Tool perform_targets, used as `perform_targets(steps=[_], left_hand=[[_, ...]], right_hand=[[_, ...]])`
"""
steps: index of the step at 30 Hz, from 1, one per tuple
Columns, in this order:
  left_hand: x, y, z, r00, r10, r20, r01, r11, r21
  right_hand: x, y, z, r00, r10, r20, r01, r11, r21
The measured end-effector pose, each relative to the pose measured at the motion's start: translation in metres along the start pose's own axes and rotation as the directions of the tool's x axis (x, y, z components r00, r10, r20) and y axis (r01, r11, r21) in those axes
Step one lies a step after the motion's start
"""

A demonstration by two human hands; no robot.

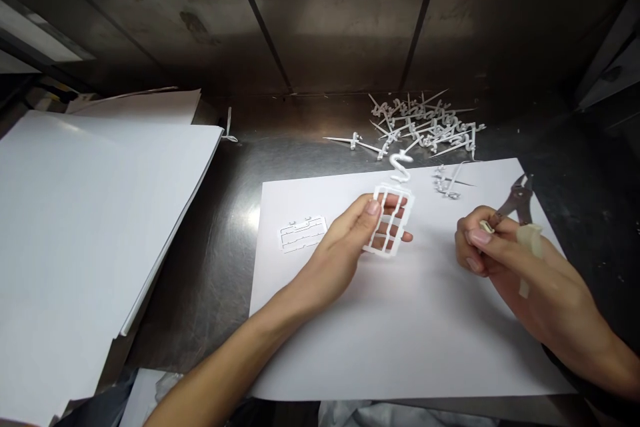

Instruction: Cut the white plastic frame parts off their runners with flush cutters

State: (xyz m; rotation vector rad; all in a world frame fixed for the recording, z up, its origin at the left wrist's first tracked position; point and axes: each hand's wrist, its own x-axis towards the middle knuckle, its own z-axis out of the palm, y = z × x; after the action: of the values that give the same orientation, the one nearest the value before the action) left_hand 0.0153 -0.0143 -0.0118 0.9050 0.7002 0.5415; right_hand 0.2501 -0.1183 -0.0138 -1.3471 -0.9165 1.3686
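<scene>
My left hand (357, 230) grips a white plastic frame (391, 220) by its left edge, thumb in front and fingers behind. A curly white piece (401, 165) rises from the top of that frame. Over the right part of a white sheet (400, 340), my right hand (505, 247) is closed around a pair of cutters (517, 200), whose metal jaws point up and whose handles have pale wrapping. A second white frame (303, 235) lies flat on the sheet, left of my left hand.
Behind the sheet is a pile of spiky white plastic pieces (430, 123). A few similar pieces (447, 183) lie on the sheet's back edge. Large white sheets (100, 213) are stacked at the left. A metal wall (340, 20) stands behind the metal table (225, 213).
</scene>
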Motion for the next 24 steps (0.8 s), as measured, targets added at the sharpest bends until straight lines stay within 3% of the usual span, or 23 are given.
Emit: perform_targets(steps=[4,9,13,17,24], left_hand=[[0.002,-0.003,-0.002,0.998,0.063,0.001,-0.062,0.991,0.121],[0.002,0.003,-0.003,0.997,-0.041,-0.069,0.028,0.983,-0.179],[0.001,0.014,-0.008,0.994,-0.087,0.065,0.106,0.918,-0.383],[0.000,0.021,-0.012,0.968,-0.117,0.223,0.209,0.867,-0.452],[0.002,0.016,-0.013,0.978,-0.100,0.183,0.175,0.872,-0.458]], right_hand=[[-0.001,-0.001,0.001,1.000,-0.003,0.008,0.004,1.000,-0.010],[-0.002,-0.002,0.001,1.000,0.009,0.018,-0.008,1.000,-0.017],[-0.001,-0.001,0.002,1.000,0.013,0.013,-0.012,1.000,-0.026],[-0.001,0.003,-0.003,0.999,0.032,-0.005,-0.032,0.999,-0.036],[-0.003,0.009,-0.009,0.998,0.062,-0.008,-0.062,0.997,-0.045]])
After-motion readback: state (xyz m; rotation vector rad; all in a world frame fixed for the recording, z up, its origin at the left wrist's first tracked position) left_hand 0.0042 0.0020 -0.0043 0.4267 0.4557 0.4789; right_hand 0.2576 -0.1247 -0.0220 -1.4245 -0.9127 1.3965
